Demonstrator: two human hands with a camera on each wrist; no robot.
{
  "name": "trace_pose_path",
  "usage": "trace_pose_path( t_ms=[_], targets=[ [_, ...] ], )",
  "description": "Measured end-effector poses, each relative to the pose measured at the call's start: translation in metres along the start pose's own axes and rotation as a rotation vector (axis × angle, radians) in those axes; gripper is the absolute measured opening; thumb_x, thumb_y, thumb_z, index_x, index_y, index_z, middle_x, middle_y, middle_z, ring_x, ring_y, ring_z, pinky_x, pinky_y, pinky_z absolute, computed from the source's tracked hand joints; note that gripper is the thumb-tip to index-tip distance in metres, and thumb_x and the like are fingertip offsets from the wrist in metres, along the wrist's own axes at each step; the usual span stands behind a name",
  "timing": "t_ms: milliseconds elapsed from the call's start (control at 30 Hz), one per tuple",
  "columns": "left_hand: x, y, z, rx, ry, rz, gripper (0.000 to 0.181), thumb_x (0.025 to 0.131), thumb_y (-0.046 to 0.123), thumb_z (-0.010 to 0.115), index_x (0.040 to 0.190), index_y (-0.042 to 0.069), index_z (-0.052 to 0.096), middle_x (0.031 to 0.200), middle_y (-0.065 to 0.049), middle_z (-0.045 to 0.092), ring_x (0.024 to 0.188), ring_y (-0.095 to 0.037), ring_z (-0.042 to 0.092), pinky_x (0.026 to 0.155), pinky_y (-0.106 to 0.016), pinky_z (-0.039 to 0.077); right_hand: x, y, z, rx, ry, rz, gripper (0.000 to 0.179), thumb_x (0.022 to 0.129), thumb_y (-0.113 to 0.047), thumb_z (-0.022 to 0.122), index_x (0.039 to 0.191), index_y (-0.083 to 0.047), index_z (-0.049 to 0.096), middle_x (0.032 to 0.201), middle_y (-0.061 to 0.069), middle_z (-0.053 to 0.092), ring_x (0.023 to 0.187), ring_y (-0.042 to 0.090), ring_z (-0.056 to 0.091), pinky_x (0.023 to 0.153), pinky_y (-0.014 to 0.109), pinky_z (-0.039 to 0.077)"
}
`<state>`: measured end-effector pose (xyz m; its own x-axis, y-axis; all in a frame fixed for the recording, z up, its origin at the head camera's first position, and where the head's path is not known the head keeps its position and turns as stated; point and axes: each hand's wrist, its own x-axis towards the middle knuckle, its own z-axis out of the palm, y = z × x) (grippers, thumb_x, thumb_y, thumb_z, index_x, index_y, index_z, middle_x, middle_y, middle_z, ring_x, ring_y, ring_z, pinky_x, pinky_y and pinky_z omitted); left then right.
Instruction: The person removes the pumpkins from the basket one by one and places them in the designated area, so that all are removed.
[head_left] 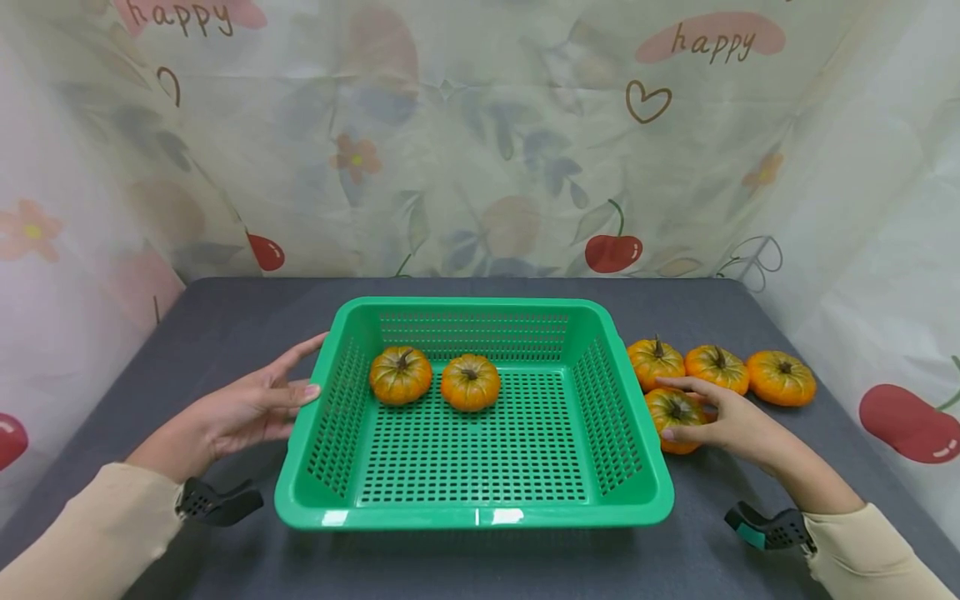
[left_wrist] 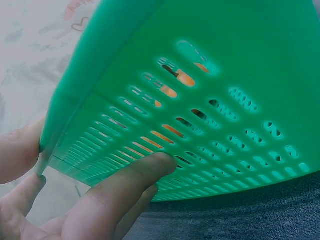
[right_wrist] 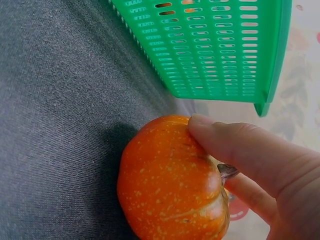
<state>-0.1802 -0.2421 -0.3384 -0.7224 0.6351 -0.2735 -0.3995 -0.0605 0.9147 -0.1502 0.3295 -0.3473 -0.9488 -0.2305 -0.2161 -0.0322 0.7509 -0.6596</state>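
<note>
A green plastic basket (head_left: 477, 517) with perforated walls stands in the middle of the table. Two small orange pumpkins, one on the left (head_left: 401, 376) and another beside it (head_left: 470, 383), sit inside toward the back. My left hand (head_left: 251, 408) grips the basket's left rim; in the left wrist view, fingers (left_wrist: 120, 190) lie against its outer wall. To the right of the basket, my right hand (head_left: 720, 421) holds a small pumpkin (right_wrist: 170, 185) between thumb and fingers. That pumpkin rests on or just over the tabletop; which one cannot be told.
Three more pumpkins stand in a row behind the right hand: one near the basket (head_left: 654, 362), a middle one (head_left: 717, 369) and a far right one (head_left: 782, 378). A dark grey cloth (head_left: 480, 571) covers the table. Patterned curtains (head_left: 465, 167) hang behind and at both sides.
</note>
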Motion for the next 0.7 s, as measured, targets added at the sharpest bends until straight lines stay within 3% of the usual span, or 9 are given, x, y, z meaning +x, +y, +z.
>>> trace_pose_path(
  t_ms=[433,700],
  targets=[
    [0.000,0.000,-0.001,0.009,-0.010,0.007,0.081,0.102,0.008,0.046,0.154,0.038,-0.009,0.133,-0.004,0.057,0.108,-0.028,0.067,0.092,-0.051,0.052,-0.003,0.005,-0.004,0.032,-0.002,-0.020,0.070,0.088,-0.033,0.071,0.147,-0.012,0.039,0.150,0.031,0.028,0.131,0.054,0.031,0.095,0.070,0.040],
    [0.000,0.000,0.000,0.010,0.000,0.000,0.081,0.102,0.008,0.046,0.154,0.038,-0.009,0.133,-0.004,0.056,0.109,-0.029,0.066,0.092,-0.052,0.052,-0.010,0.007,-0.016,0.089,0.003,-0.008,0.073,0.091,-0.028,0.069,0.150,-0.007,0.033,0.144,0.032,0.037,0.125,0.051,0.044,0.091,0.052,0.054]
  ],
)
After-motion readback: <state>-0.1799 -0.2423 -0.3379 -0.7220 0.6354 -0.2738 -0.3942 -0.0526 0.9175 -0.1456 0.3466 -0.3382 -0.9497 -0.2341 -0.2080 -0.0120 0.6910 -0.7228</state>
